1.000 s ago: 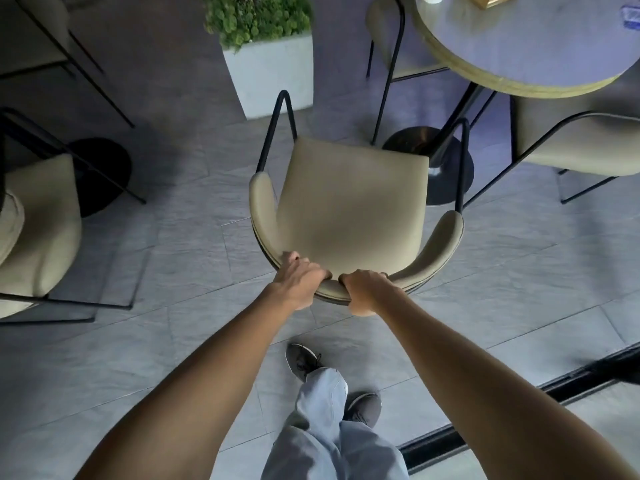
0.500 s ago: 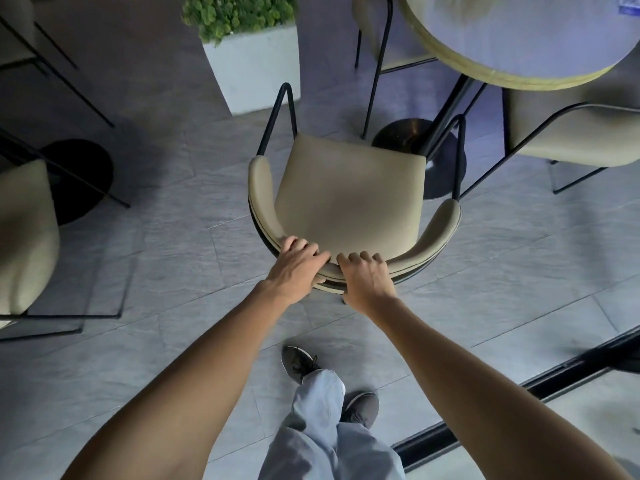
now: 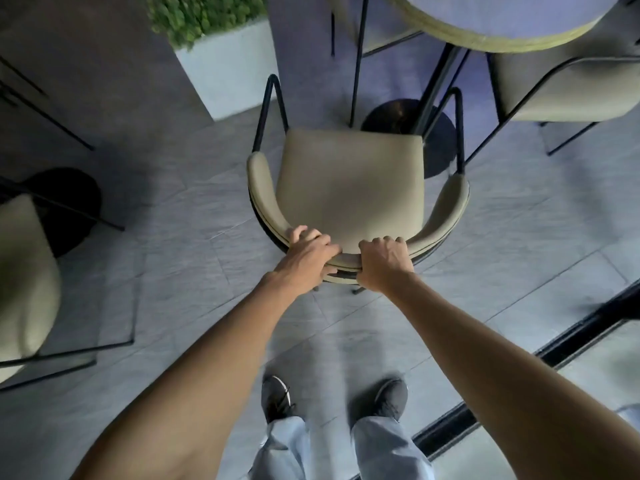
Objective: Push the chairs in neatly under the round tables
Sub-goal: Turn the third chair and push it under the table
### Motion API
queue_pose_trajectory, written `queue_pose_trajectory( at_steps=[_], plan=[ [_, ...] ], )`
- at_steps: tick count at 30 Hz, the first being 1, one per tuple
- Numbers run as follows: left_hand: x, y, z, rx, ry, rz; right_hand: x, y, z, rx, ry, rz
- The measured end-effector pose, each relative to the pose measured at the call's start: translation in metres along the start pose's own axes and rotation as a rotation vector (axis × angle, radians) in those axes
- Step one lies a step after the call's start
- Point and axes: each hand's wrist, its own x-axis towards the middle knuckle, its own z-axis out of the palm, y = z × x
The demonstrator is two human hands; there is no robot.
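Dim, bluish light; edges bend (wide-angle lens), and the lower frame blurs.

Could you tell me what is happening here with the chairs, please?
A person grips the curved backrest of a beige padded chair with black metal legs, left hand and right hand side by side. Its seat front points at the black pedestal base of the round yellow-edged table, not yet under the top.

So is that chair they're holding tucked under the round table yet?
Not yet. The chair stands short of the round table: its whole seat shows, and both hands, left hand and right hand, grip its backrest.
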Motion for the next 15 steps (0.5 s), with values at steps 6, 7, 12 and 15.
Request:
queue_pose_trajectory(
  at_steps=[6, 7, 12, 15],
  plan=[
    [-0.008, -0.026, 0.002, -0.016, 0.041, 0.081, -0.002, -0.036, 0.000, -0.056, 0.017, 0.134],
    [-0.010, -0.031, 0.001, -0.016, 0.054, 0.098, -0.002, -0.044, 0.000, -0.075, 0.018, 0.148],
    [-0.009, -0.073, -0.010, -0.010, 0.018, 0.174, 0.008, -0.078, 0.001, -0.023, 0.064, 0.195],
    [0.003, -0.092, -0.018, -0.010, -0.025, 0.223, 0.016, -0.085, -0.003, 0.031, 0.091, 0.214]
  ],
)
